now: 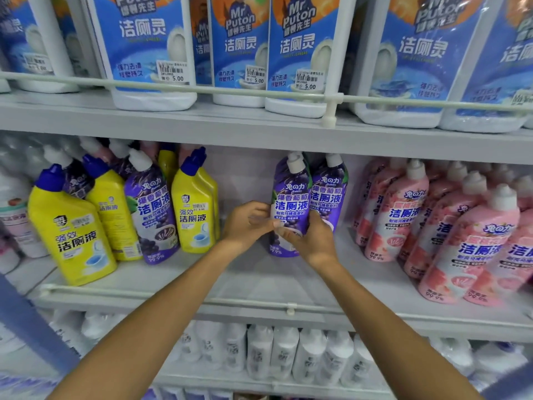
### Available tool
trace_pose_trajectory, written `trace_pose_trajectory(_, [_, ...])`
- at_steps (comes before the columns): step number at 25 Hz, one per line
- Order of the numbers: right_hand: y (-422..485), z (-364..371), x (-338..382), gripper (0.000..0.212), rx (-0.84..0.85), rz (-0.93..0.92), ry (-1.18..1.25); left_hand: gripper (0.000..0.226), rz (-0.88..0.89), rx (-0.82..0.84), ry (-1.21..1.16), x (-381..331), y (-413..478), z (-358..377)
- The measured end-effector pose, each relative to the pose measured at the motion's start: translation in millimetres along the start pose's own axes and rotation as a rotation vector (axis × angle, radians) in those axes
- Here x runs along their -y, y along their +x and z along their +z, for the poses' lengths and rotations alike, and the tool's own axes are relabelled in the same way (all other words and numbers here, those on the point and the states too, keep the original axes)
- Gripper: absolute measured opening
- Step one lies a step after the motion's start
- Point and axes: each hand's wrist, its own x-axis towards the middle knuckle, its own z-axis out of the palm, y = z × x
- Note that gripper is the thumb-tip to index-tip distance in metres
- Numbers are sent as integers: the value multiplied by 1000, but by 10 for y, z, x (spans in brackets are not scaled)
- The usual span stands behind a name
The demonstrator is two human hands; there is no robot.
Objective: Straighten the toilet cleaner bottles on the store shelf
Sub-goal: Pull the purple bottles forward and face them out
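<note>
A purple toilet cleaner bottle (290,194) with a white cap stands upright at the middle of the middle shelf (259,287). My left hand (245,223) grips its lower left side and my right hand (311,241) grips its lower right, hiding the bottle's base. A second purple bottle (331,192) stands just behind it to the right. On the left, yellow bottles (72,226) with blue caps and another purple bottle (153,215) lean at mixed angles.
Pink bottles (467,249) fill the shelf's right side in tilted rows. A low rail (202,298) runs along the shelf front. Large blue-labelled bottles (297,53) stand on the shelf above, white bottles (288,353) on the one below. Bare shelf lies between the yellow and purple groups.
</note>
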Motion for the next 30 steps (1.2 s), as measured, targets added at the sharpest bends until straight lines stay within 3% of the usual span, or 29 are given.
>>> trace_pose_trajectory(3, [-84,-227,46,67,79,-21,52,60,-36,65,-63,-63,-97,-296])
trace_pose_trajectory(6, [-266,-427,171,75,53,-51,79,65,-6,40,-123,-97,-230,-649])
trace_pose_trajectory(10, [-447,-342,495,66,37,-204,124,55,-5,-60,-189,-173,-484,-1131])
trace_pose_trajectory(14, [-281,205,1028,69,230,-286,253,53,21,-174,-164,-305,-679,-1681])
trace_pose_trajectory(16, [-116,501,1232,75,299,-302,271,52,32,-256,-113,-379,-695,-1930])
trace_pose_trajectory(19, [120,842,1381,52,323,-353,199,46,43,-494,21,-400,-642,-2149])
trace_pose_trajectory(21, [232,1024,1374,48,283,-392,126,46,36,-601,151,-360,-583,-2179])
trace_pose_trajectory(27, [403,1283,1266,65,250,-443,-72,38,-34,-597,630,-117,-357,-1908])
trace_pose_trajectory(30, [438,1206,1251,64,285,-451,-94,40,-106,-570,583,-75,-284,-1784])
